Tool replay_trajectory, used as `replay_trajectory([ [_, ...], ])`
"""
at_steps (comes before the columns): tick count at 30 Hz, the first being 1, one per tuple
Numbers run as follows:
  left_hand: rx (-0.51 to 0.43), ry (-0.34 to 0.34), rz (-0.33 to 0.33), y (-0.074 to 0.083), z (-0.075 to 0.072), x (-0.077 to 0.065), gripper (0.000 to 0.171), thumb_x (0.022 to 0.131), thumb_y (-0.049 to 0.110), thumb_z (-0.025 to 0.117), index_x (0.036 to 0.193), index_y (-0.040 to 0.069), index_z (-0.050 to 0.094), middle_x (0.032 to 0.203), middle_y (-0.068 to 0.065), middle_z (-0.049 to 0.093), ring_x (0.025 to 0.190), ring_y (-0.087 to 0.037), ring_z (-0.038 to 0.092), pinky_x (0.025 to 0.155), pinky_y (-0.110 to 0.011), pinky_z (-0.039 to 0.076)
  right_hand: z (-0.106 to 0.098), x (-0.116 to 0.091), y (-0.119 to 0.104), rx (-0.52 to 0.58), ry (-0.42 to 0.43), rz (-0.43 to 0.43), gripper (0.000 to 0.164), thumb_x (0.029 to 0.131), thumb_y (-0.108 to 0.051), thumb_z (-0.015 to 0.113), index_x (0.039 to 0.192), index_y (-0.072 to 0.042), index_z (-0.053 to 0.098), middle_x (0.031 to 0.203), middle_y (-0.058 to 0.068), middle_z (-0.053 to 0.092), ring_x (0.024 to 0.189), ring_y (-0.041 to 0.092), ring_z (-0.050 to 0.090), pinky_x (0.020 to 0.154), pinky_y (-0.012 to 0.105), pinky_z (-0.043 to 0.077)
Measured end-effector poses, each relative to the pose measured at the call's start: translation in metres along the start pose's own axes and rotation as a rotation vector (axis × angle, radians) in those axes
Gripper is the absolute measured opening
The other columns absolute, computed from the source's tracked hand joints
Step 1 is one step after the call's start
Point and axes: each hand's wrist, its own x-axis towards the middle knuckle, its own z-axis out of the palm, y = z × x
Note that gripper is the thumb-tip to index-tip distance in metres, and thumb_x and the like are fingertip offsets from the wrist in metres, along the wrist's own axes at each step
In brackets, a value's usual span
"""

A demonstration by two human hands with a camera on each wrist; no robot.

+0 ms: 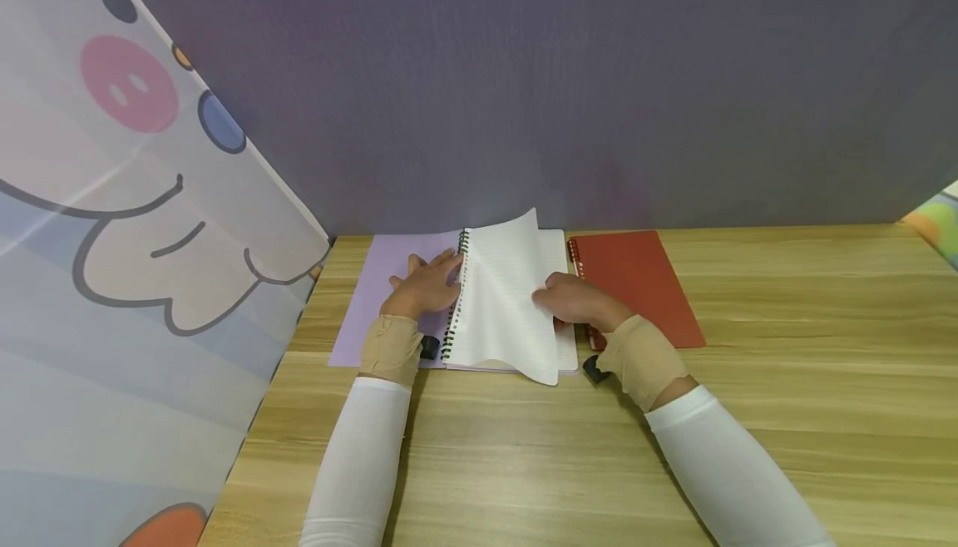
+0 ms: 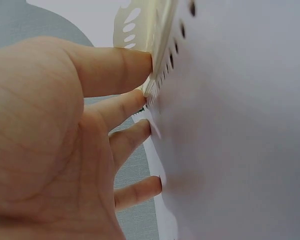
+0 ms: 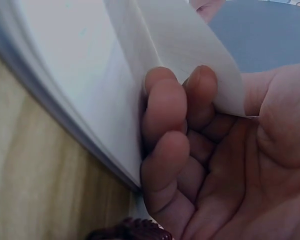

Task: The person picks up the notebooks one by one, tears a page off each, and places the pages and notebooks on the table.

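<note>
A spiral notebook [image 1: 503,314] lies open on the wooden desk [image 1: 786,414], its lilac cover [image 1: 377,281] folded out to the left. My left hand [image 1: 425,285] lies flat on that cover, fingers straight, fingertips [image 2: 140,62] touching the punched edge of the pages [image 2: 230,125] by the spiral binding [image 1: 453,314]. My right hand [image 1: 576,302] holds a lifted white page [image 1: 516,268] at its right edge; the curled fingers [image 3: 165,130] grip the sheet [image 3: 175,40], which arches up over the stack of pages [image 3: 70,85].
A red notebook [image 1: 639,285] lies closed just right of the open one, partly under my right wrist. A grey partition [image 1: 569,90] stands behind the desk. A cartoon-print curtain [image 1: 112,223] hangs along the left side. Bare wood runs along the front and right.
</note>
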Motion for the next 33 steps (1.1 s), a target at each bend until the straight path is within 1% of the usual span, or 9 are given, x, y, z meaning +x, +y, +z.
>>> replay_trajectory([
  [12, -0.004, -0.012, 0.001, -0.0001, -0.0006, 0.0020, 0.057, 0.092, 0.035, 0.031, 0.147, 0.034, 0.016, 0.152, 0.013, 0.006, 0.116, -0.024, 0.018, 0.084, -0.075, 0.003, -0.0032, -0.0001, -0.0005, -0.011, -0.040, 0.005, 0.032, 0.088, -0.036, 0.037, 0.098, -0.007, 0.048, 0.075, 0.009, 0.058, 0.070, 0.025, 0.051, 0.059, 0.033, 0.038],
  [19, -0.009, -0.013, -0.015, 0.0011, 0.0001, 0.0021, 0.057, 0.092, 0.036, 0.032, 0.147, 0.035, 0.016, 0.152, 0.014, 0.006, 0.111, -0.022, 0.020, 0.086, -0.074, 0.004, -0.0030, -0.0003, 0.0002, -0.014, -0.046, 0.012, 0.033, 0.087, -0.036, 0.038, 0.100, -0.008, 0.047, 0.075, 0.009, 0.058, 0.071, 0.024, 0.050, 0.058, 0.034, 0.038],
  [24, -0.006, -0.013, -0.020, 0.0011, 0.0008, 0.0028, 0.057, 0.092, 0.036, 0.031, 0.147, 0.035, 0.016, 0.152, 0.014, 0.006, 0.110, -0.022, 0.020, 0.085, -0.074, 0.004, -0.0030, 0.0002, 0.0004, -0.017, -0.046, 0.006, 0.032, 0.086, -0.036, 0.038, 0.099, -0.008, 0.048, 0.075, 0.009, 0.058, 0.072, 0.024, 0.050, 0.059, 0.034, 0.038],
  [33, -0.017, -0.013, -0.027, 0.0014, 0.0002, 0.0028, 0.057, 0.092, 0.038, 0.033, 0.146, 0.036, 0.017, 0.151, 0.015, 0.007, 0.113, -0.022, 0.020, 0.085, -0.074, 0.003, -0.0011, -0.0021, -0.0009, -0.034, -0.062, 0.002, 0.031, 0.085, -0.035, 0.038, 0.096, -0.008, 0.048, 0.073, 0.007, 0.055, 0.069, 0.022, 0.048, 0.058, 0.033, 0.038],
])
